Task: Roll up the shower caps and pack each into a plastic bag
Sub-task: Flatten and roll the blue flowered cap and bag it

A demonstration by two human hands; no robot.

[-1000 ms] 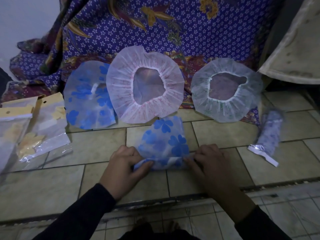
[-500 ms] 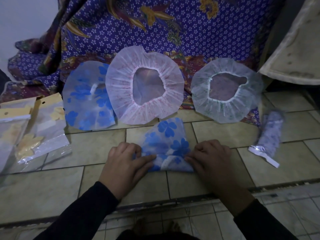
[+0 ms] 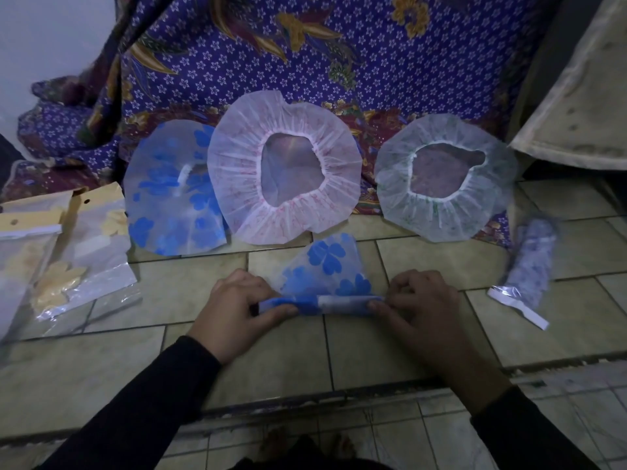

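The folded blue-flowered shower cap [image 3: 324,266] lies on the tiled floor [image 3: 278,354] with its near edge wound into a tight roll. The left hand [image 3: 237,308] pinches the roll's left end and the right hand [image 3: 422,307] pinches its right end, fingers curled. Beyond it, three caps lie flat against a purple flowered cloth [image 3: 305,62]: a blue-flowered cap [image 3: 166,208], a pink-trimmed cap [image 3: 237,184] overlapping it and a greenish cap [image 3: 444,218], with a bagged roll [image 3: 527,269] to the right and plastic bags [image 3: 84,252] far left.
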